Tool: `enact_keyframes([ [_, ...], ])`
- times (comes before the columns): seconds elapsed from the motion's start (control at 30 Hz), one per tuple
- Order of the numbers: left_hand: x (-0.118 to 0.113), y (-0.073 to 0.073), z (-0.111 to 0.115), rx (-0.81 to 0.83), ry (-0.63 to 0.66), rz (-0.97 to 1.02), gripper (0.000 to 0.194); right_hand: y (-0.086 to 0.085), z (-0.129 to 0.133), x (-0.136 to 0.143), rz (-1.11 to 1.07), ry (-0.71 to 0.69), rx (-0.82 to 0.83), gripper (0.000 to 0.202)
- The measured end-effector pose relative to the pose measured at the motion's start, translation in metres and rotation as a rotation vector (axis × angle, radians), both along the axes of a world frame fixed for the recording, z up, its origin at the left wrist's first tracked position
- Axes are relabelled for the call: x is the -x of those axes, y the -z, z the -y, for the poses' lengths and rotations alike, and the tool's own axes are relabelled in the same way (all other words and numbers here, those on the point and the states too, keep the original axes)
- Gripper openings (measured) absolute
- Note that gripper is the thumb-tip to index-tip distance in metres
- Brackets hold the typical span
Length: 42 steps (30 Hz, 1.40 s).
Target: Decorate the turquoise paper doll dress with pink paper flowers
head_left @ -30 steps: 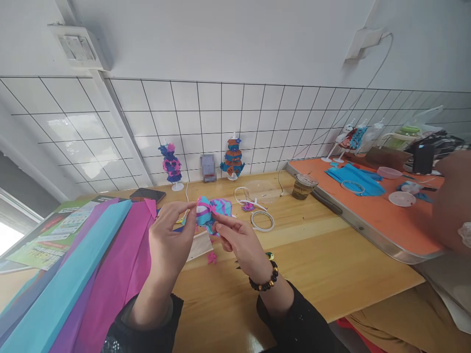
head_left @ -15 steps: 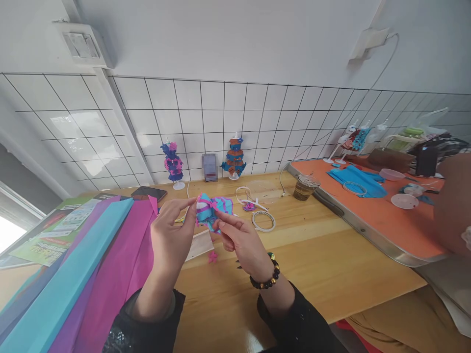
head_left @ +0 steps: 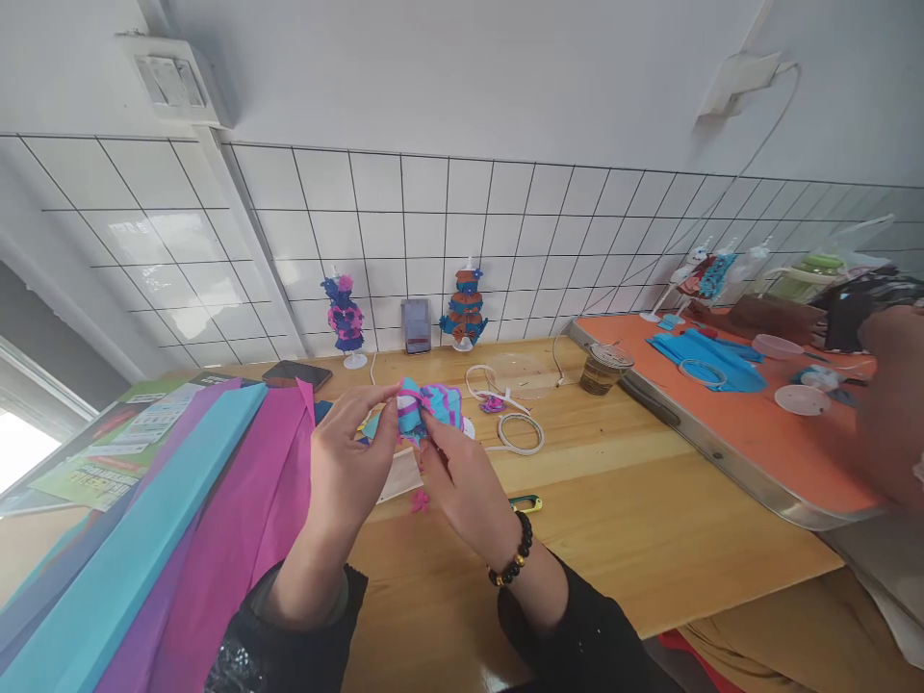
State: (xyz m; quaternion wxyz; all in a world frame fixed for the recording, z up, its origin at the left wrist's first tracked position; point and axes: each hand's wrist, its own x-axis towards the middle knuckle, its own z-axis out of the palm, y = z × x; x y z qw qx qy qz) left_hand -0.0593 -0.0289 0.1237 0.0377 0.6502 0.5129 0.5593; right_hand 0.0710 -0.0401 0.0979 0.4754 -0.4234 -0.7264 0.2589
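Note:
Between my hands, raised over the wooden table [head_left: 621, 539], is a small doll dress [head_left: 440, 404] of blue, pink and purple crepe paper. My left hand [head_left: 353, 443] pinches its left end between thumb and fingers. My right hand [head_left: 466, 481] grips its lower middle, fingertips pressed together on the paper. Beneath lie a pale flat piece [head_left: 399, 476] and a pink paper flower [head_left: 420, 500]. By my right wrist shows a tool with a yellow-green loop handle [head_left: 530, 502], partly hidden.
Crepe paper sheets [head_left: 238, 491] lie at left. Two dressed stands, one blue and pink [head_left: 345, 318], one brown and blue [head_left: 466, 308], are by the wall beside a phone [head_left: 417, 325]. A tape roll [head_left: 520, 434] and cup [head_left: 604, 370] lie ahead. At right, a person's arm [head_left: 891, 414] is over an orange table [head_left: 786, 457].
The view has shifted slightly. My right hand has turned and closed in around the paper dress, and more of the yellow-green handled tool shows beside my wrist.

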Motion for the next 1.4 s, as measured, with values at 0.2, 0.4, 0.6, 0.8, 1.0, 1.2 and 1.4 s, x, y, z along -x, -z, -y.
enact_keyframes([
  [0.2, -0.005, 0.0, 0.0, 0.028, -0.01, -0.078, 0.027, 0.0, 0.001, 0.005, 0.165, 0.023, 0.005, 0.037],
  [0.4, -0.008, 0.005, -0.004, 0.101, -0.106, -0.091, 0.04, -0.003, 0.001, 0.011, 0.256, 0.02, 0.071, 0.043],
  [0.6, -0.011, 0.006, -0.007, 0.136, -0.154, -0.07, 0.041, -0.002, 0.002, 0.013, 0.273, -0.003, 0.115, 0.045],
  [0.8, -0.012, 0.003, -0.008, 0.165, -0.179, -0.084, 0.048, 0.005, 0.002, 0.013, 0.252, -0.016, 0.053, 0.047],
  [1.0, -0.01, 0.005, -0.01, 0.149, -0.198, -0.125, 0.049, 0.008, 0.003, 0.012, 0.191, -0.044, 0.075, 0.047],
  [1.2, -0.002, 0.005, -0.014, 0.171, -0.216, -0.124, 0.048, 0.016, 0.003, 0.008, -0.011, -0.109, 0.163, 0.043],
  [1.4, 0.005, 0.003, -0.019, 0.199, -0.162, -0.115, 0.046, 0.014, -0.008, 0.002, -0.166, 0.067, 0.032, 0.032],
])
